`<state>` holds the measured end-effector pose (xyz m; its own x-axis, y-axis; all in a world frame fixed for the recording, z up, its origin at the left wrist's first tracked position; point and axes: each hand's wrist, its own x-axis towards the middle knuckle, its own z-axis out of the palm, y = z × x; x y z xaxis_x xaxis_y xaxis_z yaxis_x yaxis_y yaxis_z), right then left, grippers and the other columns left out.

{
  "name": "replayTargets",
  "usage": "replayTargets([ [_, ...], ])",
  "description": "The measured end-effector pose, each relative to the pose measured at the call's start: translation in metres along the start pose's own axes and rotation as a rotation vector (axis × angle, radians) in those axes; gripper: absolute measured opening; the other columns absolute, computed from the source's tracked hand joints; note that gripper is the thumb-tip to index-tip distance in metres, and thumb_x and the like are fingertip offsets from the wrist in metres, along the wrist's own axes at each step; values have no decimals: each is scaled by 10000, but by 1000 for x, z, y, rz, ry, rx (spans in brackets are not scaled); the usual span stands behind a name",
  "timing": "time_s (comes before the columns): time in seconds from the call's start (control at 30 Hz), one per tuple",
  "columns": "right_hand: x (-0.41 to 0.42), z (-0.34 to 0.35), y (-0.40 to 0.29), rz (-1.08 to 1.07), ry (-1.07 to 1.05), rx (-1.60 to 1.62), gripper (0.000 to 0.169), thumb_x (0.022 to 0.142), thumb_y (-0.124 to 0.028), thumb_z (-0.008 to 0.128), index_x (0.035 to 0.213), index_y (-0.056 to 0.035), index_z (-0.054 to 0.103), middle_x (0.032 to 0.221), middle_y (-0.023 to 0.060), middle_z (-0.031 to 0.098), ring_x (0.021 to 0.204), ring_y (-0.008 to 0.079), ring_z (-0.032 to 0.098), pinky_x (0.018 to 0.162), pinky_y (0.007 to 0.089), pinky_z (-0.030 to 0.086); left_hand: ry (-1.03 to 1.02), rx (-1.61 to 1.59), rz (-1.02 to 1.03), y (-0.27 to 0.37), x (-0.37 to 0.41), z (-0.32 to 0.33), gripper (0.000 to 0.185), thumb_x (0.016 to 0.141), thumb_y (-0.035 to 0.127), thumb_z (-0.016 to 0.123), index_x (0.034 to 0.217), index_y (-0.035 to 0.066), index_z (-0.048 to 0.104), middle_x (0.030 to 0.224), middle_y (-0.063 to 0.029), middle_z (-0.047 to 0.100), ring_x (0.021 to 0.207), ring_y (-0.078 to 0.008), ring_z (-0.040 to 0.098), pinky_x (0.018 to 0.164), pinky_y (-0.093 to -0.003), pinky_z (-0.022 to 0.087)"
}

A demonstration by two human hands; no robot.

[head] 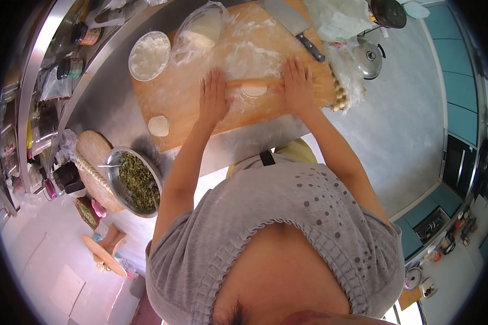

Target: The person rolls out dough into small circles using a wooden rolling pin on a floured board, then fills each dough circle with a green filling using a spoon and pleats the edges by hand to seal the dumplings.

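A wooden rolling pin [254, 83] lies across a round of dough [254, 91] on the floured wooden board [146, 97]. My left hand [213, 95] rests flat over the pin's left end, and my right hand [298, 84] lies over its right end. Both palms face down, with the fingers pointing away from me. Another flattened dough round [159, 126] lies near the board's left corner. A white bowl of flour [149, 56] is at the board's upper left, beside a lump of dough under clear plastic [201, 30].
A cleaver [310, 47] lies at the board's upper right. Small dough pieces [339, 93] show under plastic at the right edge, near a lidded metal pot [368, 59]. Left of me, a steel bowl of chopped green filling [138, 183] stands beside a braided strip of dough [90, 170].
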<state>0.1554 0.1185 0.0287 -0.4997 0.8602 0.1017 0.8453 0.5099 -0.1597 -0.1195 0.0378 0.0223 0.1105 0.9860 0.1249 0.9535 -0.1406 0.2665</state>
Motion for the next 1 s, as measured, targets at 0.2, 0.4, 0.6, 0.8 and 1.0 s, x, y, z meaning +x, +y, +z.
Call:
replayTargets([
  [0.2,-40,-18,-13,-74,-115,153,786,857,-385,665,1491,-46,346,1586,135,287,1482,328,225,1169,581,184,-90,-44,8,4,-45,-8,867,871,435,639,1511,-12,260,1577,-221,257,1453,-410,246,1183,-545,198],
  [0.4,16,-7,-4,42,24,64,804,817,-402,698,1461,-38,384,1528,151,378,1473,307,252,1173,573,192,-31,20,0,-4,12,7,868,868,439,637,1514,-2,262,1580,-222,254,1465,-395,232,1194,-532,186],
  [0.6,-44,-20,-12,-99,-47,179,788,832,-400,684,1455,-19,390,1529,161,374,1458,329,278,1169,576,193,-83,-52,58,-5,-39,-3,854,858,432,646,1506,3,290,1571,-225,275,1460,-399,244,1183,-557,196],
  [0.8,21,3,3,34,67,9,813,824,-399,693,1470,-26,368,1547,152,348,1460,319,278,1167,577,197,-52,49,44,-9,15,5,860,867,467,624,1512,10,286,1577,-219,265,1470,-401,224,1185,-557,191],
  [1.0,-51,-25,-22,-82,-146,133,809,873,-420,638,1505,-34,313,1574,142,306,1468,323,256,1174,576,178,-111,-22,75,-13,-48,-6,859,859,425,656,1511,8,282,1571,-215,277,1463,-387,246,1179,-556,208],
])
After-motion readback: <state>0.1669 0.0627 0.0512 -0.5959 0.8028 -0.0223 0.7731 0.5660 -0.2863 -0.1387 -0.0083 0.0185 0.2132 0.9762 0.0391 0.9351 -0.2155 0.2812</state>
